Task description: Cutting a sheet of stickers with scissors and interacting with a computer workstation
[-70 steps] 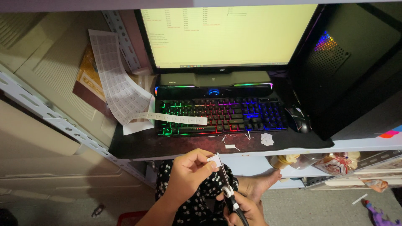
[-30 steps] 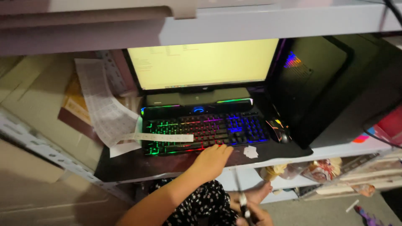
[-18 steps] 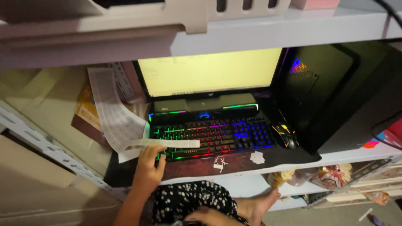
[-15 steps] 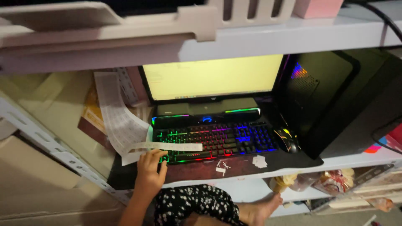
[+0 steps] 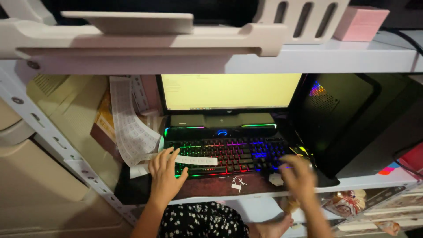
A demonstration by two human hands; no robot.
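left hand [image 5: 165, 178] lower centre, fingers spread flat on keyboard [image 5: 229, 155] edge | right hand [image 5: 298, 176] blurred, grip unclear, by mouse [image 5: 304, 154]

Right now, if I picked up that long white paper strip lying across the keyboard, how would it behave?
The paper strip looks thin and narrow, so it would probably flop and bend rather than stay straight. It seems very light, lying loosely over the keyboard keys, so a push would likely slide it. The left hand rests on its left end; lifted from one end, the rest would probably droop.
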